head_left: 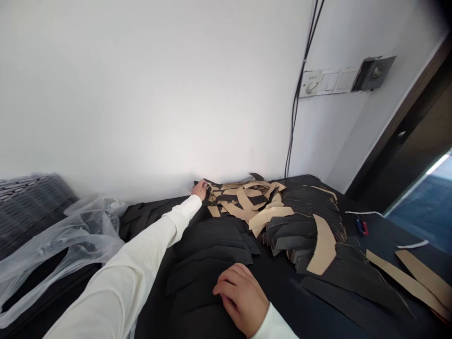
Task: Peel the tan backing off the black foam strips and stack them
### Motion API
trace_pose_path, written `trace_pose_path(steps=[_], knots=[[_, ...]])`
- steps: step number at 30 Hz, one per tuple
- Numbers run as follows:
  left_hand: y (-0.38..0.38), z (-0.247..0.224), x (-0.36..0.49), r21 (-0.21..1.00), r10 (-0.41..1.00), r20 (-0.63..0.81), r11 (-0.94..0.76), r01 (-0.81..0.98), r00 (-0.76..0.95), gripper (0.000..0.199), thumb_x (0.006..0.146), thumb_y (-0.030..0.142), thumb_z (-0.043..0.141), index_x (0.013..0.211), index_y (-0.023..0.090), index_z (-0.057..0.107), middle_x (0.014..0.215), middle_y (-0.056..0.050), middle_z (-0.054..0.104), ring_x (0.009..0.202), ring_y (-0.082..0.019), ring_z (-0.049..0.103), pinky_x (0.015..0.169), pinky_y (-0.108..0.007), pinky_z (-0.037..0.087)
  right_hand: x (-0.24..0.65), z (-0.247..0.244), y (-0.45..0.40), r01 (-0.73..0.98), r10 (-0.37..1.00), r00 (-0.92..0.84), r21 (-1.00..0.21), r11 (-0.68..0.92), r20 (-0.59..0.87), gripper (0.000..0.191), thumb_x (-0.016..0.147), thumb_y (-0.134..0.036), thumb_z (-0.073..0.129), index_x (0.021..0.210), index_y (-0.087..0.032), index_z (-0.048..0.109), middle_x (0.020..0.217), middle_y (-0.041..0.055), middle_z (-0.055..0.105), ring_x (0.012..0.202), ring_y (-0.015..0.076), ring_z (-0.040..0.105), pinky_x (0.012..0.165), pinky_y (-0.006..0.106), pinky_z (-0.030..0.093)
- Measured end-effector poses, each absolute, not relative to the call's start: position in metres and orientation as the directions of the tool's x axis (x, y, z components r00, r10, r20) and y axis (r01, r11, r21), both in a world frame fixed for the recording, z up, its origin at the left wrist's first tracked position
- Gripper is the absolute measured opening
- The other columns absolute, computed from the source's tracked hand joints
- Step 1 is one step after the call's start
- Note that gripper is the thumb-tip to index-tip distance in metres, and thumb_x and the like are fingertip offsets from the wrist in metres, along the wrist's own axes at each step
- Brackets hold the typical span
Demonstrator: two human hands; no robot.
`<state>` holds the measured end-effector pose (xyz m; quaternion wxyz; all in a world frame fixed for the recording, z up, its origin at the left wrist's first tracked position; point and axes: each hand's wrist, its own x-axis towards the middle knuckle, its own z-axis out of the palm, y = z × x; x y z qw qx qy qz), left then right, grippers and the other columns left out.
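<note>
Several fingers of the left hand [200,189] bend at loose tan-and-black strips [244,200], whether pinching one I cannot tell, at eleven o'clock from the right hand [242,299], loosely curled, grip unclear, near black pieces [213,235]; the strips, toward twelve, look light, bendable, best lifted by an edge.
</note>
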<state>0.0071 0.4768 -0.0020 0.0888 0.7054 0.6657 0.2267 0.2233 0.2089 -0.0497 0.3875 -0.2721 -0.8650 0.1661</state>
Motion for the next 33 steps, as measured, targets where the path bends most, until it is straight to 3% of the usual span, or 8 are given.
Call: trace_pose_path(steps=[6,11,13,17,24,28,31,33], knots=[[0.512,0.016,0.084,0.333,0.917,0.265,-0.377,0.865,0.298,0.043,0.095,0.039,0.053,0.134,0.022,0.049,0.143,-0.012,0.045,0.124,-0.028,0.050,0.103,-0.052,0.042,0.225,-0.055,0.211,0.362,0.617,-0.585,-0.511,0.780,0.527,0.028,0.075,-0.006,0.053,0.089,-0.027,0.065,0.087,-0.0023,0.065,0.082,0.0145,0.056,0.082,0.032,0.043],[0.511,0.006,0.095,0.237,0.869,0.137,-0.495,0.836,0.476,0.053,0.091,0.044,0.057,0.137,0.021,0.047,0.154,-0.011,0.033,0.140,-0.032,0.031,0.114,-0.058,0.023,0.226,-0.052,0.213,0.402,0.639,-0.576,-0.503,0.765,0.510,0.026,0.075,-0.008,0.054,0.088,-0.026,0.066,0.087,-0.0010,0.066,0.083,0.0154,0.057,0.084,0.033,0.043],[0.506,0.001,0.087,0.211,0.860,0.072,-0.509,0.835,0.506,0.058,0.091,0.050,0.054,0.140,0.021,0.045,0.156,-0.012,0.030,0.144,-0.033,0.024,0.116,-0.057,0.019,0.226,-0.051,0.214,0.419,0.638,-0.585,-0.487,0.766,0.500,0.025,0.076,-0.009,0.055,0.088,-0.027,0.066,0.088,-0.0018,0.066,0.083,0.0147,0.057,0.084,0.032,0.043],[0.494,0.008,0.061,0.170,0.853,0.029,-0.518,0.838,0.521,0.068,0.094,0.059,0.031,0.150,0.020,0.031,0.162,-0.009,0.014,0.149,-0.032,0.005,0.120,-0.047,0.008,0.224,-0.050,0.216,0.426,0.626,-0.608,-0.464,0.777,0.489,0.022,0.077,-0.011,0.057,0.090,-0.027,0.067,0.090,-0.0028,0.067,0.084,0.0138,0.056,0.087,0.032,0.041],[0.434,0.048,0.039,0.151,0.841,0.002,-0.535,0.831,0.541,0.084,0.090,0.069,0.021,0.151,0.011,0.023,0.162,-0.015,0.012,0.148,-0.035,0.009,0.119,-0.047,0.017,0.226,-0.048,0.219,0.455,0.620,-0.554,-0.422,0.784,0.556,0.022,0.077,-0.010,0.059,0.089,-0.026,0.068,0.088,-0.0044,0.069,0.084,0.0126,0.058,0.085,0.030,0.042],[0.350,0.070,0.033,0.144,0.757,0.041,-0.650,0.746,0.652,0.068,0.097,0.055,0.023,0.153,0.017,0.020,0.163,-0.007,0.012,0.150,-0.024,0.009,0.121,-0.038,0.013,0.238,-0.043,0.222,0.530,0.624,-0.430,-0.377,0.759,0.652,0.024,0.078,-0.009,0.058,0.090,-0.027,0.069,0.087,-0.0040,0.070,0.085,0.0136,0.060,0.084,0.029,0.043],[0.278,0.087,0.008,0.036,0.650,0.056,-0.760,0.649,0.758,0.054,0.101,0.038,0.022,0.151,0.018,0.028,0.160,-0.006,0.024,0.148,-0.021,0.017,0.122,-0.039,0.010,0.251,-0.043,0.227,0.576,0.668,-0.319,-0.422,0.700,0.672,0.025,0.084,-0.009,0.051,0.093,-0.023,0.069,0.092,0.0017,0.070,0.090,0.0176,0.060,0.086,0.034,0.044],[0.228,0.094,-0.018,-0.008,0.695,0.023,-0.719,0.695,0.719,0.054,0.101,0.041,0.025,0.150,0.019,0.029,0.159,-0.007,0.025,0.148,-0.023,0.017,0.122,-0.042,0.011,0.257,-0.045,0.229,0.595,0.682,-0.255,-0.445,0.669,0.686,0.024,0.087,-0.012,0.048,0.096,-0.021,0.068,0.096,0.0059,0.069,0.093,0.0207,0.060,0.088,0.038,0.044]])
